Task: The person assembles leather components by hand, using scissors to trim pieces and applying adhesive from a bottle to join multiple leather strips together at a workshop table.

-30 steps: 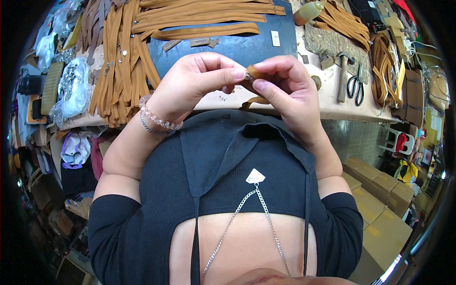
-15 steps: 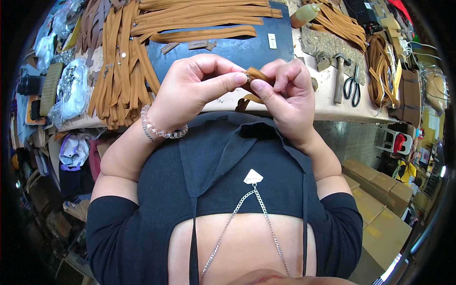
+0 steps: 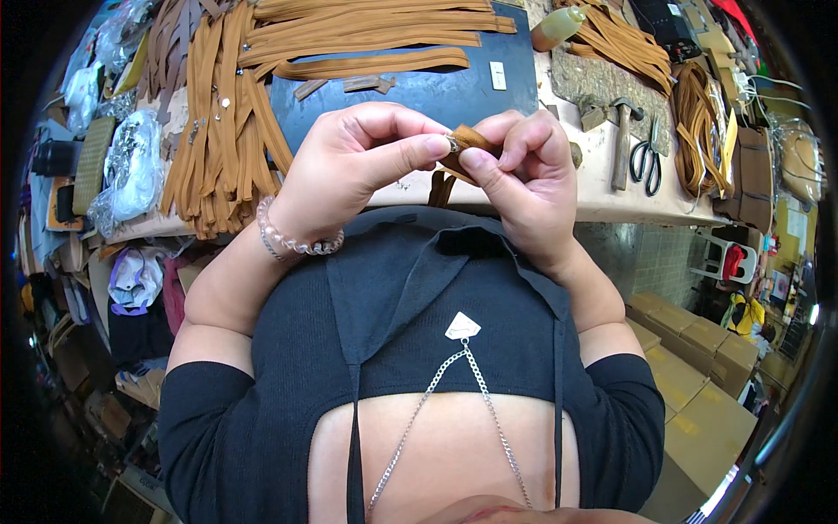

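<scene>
Both hands meet above the near edge of the workbench. My left hand (image 3: 353,166) pinches a small metal piece (image 3: 453,144), probably a zipper slider, between thumb and forefinger. My right hand (image 3: 534,188) grips a brown zipper tape (image 3: 472,137) whose end bends up against that metal piece. Below the fingers, part of the tape hangs toward the bench edge. Fingertips hide much of the contact between metal and tape. Beyond the hands, several brown zipper tapes (image 3: 367,37) lie lengthwise on a dark blue board (image 3: 436,96).
More zipper tapes (image 3: 205,113), some with metal sliders, drape off the bench at left. A hammer (image 3: 622,144) and black-handled scissors (image 3: 648,162) lie at right, near coiled tapes (image 3: 694,131). A squeeze bottle (image 3: 559,28) is behind them. Cardboard boxes (image 3: 698,402) stand below right.
The hanging part of the tape has swung to a more upright position beneath the fingers. Both hands keep their pinch in nearly the same place.
</scene>
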Demonstrator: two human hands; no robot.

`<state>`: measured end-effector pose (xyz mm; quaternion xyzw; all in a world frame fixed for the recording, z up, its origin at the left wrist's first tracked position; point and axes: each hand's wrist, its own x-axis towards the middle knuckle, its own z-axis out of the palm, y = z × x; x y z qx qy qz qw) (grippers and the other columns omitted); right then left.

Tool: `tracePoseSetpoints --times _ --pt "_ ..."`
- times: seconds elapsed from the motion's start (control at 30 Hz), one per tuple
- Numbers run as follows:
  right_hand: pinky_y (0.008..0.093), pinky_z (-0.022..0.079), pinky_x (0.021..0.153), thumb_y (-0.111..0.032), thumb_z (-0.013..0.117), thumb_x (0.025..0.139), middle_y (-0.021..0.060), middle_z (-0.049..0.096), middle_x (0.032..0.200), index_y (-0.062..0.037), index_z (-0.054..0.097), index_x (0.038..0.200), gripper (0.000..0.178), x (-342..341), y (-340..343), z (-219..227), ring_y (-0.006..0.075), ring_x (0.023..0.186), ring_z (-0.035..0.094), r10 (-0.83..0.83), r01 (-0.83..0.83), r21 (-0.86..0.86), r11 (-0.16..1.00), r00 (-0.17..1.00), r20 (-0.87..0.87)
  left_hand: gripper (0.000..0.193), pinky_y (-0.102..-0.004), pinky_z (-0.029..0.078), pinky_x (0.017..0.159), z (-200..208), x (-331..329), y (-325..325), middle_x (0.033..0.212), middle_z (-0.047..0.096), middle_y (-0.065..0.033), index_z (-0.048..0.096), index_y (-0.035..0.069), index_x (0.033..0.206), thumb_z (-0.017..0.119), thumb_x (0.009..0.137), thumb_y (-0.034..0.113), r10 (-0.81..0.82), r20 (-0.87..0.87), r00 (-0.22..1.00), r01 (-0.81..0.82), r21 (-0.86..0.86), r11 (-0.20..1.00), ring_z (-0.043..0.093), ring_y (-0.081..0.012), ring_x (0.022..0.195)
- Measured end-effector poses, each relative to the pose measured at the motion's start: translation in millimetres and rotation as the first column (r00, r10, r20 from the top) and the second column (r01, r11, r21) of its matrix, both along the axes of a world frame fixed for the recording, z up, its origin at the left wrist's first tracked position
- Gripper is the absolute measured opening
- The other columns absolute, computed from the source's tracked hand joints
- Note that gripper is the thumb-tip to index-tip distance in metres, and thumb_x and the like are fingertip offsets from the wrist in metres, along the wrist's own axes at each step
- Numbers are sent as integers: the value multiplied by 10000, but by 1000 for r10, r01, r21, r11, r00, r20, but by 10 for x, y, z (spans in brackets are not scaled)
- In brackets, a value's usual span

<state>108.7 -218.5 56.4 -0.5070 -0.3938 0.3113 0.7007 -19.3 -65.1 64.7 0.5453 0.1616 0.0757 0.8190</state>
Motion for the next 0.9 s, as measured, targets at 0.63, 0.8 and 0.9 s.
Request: tracePoseSetpoints --times 0.63,0.8,0.9 --pt "246 525 711 59 556 904 145 594 1009 -92 401 928 217 17 28 -145 141 841 583 199 -173 172 970 968 -151 256 -314 467 593 245 21 -104 755 599 -66 663 29 841 800 624 29 -113 533 839 -505 838 205 585 -218 662" --pt "260 530 727 59 574 894 138 590 986 -91 403 927 230 -3 25 -121 144 855 581 177 -150 155 977 967 -184 230 -305 468 598 223 9 -91 755 602 -72 664 21 844 785 649 26 -102 529 842 -500 838 218 587 -220 664" --pt "262 531 728 80 596 871 130 585 963 -88 416 923 252 -5 19 -81 149 856 585 114 -98 167 981 990 -87 158 -285 468 618 257 -12 -53 775 613 -76 668 6 859 750 727 35 -56 412 910 -344 822 453 589 -199 684"
